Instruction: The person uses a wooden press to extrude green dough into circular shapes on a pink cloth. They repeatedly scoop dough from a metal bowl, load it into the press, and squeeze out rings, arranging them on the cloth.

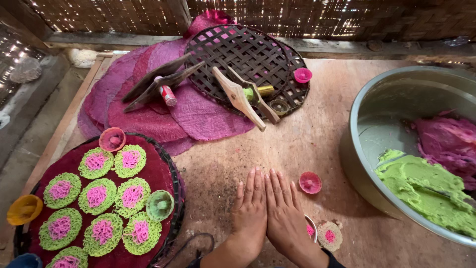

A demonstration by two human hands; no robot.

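Both hands lie flat on the wooden board [307, 144], palms down, side by side and touching along the inner edges. The left hand [250, 208] and the right hand [285, 211] have straight, spread-out fingers and they hold nothing.

The nearest thing is a small pink cap [310, 182], which lies on the board just beside the fingertips of the right hand, not touching them. Near the right wrist there is a small round lace-like cake [329, 235] with a pink centre, and next to it a little cup [311, 229], partly hidden by the hand; perhaps it has pink paste inside, but I cannot see it well.

At the left stands a round tray [171, 168] with green and pink cakes [96, 196] on a dark red sheet. At the right is a metal bowl [362, 124] with green dough [426, 186] and purple dough [448, 141].
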